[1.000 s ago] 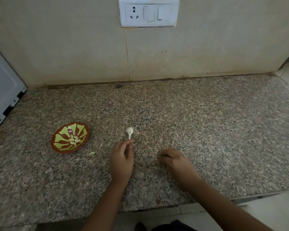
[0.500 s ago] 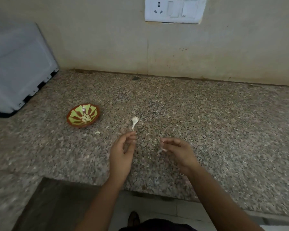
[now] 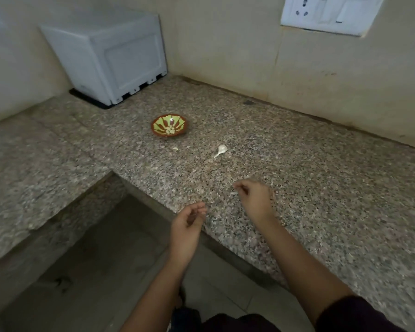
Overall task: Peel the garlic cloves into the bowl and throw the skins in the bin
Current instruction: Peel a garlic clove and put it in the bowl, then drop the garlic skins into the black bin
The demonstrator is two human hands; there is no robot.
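Head cam: the little red and green bowl (image 3: 155,128) sits on the granite counter (image 3: 321,188) with a few peeled garlic cloves (image 3: 170,131) in it. Near it on the right lies a garlic piece (image 3: 221,150), fat end up-right, stalk pointing down-left. Right hand (image 3: 255,197) is curled, fingertips pinching a bit of garlic skin (image 3: 234,193). Left hand (image 3: 188,221) is loosely curled at the counter edge, can't tell if it's got anything.
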